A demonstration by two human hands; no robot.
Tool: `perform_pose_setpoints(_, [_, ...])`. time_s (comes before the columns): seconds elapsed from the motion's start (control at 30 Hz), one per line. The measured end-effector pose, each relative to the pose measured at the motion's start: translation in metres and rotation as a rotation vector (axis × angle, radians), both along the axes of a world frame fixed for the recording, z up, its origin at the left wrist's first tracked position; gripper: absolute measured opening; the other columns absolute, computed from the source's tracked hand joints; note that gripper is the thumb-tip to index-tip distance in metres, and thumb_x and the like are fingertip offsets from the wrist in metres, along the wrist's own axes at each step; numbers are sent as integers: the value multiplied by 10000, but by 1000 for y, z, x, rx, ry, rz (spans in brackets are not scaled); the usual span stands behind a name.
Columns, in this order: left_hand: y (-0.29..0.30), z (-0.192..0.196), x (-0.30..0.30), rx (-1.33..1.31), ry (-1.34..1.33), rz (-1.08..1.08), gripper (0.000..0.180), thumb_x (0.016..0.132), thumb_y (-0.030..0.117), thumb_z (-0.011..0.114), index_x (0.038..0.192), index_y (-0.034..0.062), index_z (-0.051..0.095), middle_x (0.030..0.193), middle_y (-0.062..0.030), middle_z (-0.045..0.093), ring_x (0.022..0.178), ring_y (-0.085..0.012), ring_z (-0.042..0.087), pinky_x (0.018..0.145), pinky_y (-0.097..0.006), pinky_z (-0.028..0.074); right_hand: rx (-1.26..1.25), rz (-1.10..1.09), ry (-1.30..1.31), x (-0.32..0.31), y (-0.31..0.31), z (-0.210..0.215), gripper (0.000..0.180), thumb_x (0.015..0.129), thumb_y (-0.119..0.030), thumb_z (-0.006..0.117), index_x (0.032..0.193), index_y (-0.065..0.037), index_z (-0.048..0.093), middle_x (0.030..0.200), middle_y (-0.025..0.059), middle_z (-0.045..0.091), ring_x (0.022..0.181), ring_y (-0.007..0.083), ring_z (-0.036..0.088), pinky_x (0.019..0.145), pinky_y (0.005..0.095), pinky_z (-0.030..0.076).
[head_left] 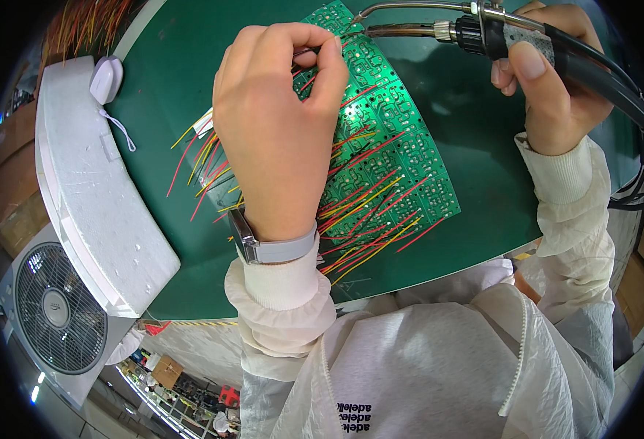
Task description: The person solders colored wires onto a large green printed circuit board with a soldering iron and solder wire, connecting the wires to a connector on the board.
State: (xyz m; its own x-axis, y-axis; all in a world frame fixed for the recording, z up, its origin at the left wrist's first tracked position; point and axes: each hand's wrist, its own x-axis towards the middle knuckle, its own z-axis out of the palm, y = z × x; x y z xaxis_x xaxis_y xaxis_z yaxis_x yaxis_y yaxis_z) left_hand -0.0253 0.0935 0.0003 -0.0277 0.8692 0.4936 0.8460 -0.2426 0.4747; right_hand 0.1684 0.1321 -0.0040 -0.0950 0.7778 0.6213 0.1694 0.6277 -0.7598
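Observation:
My left hand (274, 139) is over a green circuit board panel (428, 164), thumb and forefinger pinched on a thin wire near its far end. Most of that wire is hidden by the fingers. In my right hand (556, 95) is a soldering iron (409, 30) with a curved metal solder feed tube (417, 5) clamped along it. The iron's tip points left, close beside my left fingertips. Several red and yellow wires (369, 197) stick out from the panel toward me, and more wires (201, 161) fan out left of my wrist.
A long white foam block (117, 197) lies along the left of the green work mat (168, 66), with a small pale case (106, 79) with a strap on it. Farther left stands a fan (58, 307). Loose wires (88, 29) are bunched at the far left. Black cables (629, 110) trail right.

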Motion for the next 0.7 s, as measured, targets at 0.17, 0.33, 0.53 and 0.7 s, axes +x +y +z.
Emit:
perform_pose_setpoints(0.17, [2,0,3,-5,-1,-3,53,735,42,648,775,26,617,706,-1,573,549,-61,422,500,-201,339,146,309,681,-34,19,-21,439,736,-372,684,740,-20,421,557,38,492,466,69,437,452,194,338])
perform_pose_setpoints(0.33, [-1,0,-1,13,37,13,48,728,41,649,764,34,618,700,2,568,537,-67,412,493,-205,335,40,27,-38,1,2,-1,459,726,-382,694,740,-16,419,580,46,491,490,67,424,463,198,327])
perform_pose_setpoints(0.53, [2,-1,1,26,68,1,48,722,36,653,753,43,616,695,4,563,549,-68,453,489,-207,335,162,583,1288,-32,16,-20,480,704,-403,714,733,-9,442,594,38,492,513,68,425,473,197,324])
perform_pose_setpoints(0.7, [0,1,1,29,77,5,57,718,20,655,753,35,613,703,-6,569,565,-72,493,496,-203,358,77,-105,-253,-1,-1,14,492,687,-420,728,698,-10,456,574,24,493,492,62,440,457,190,325])
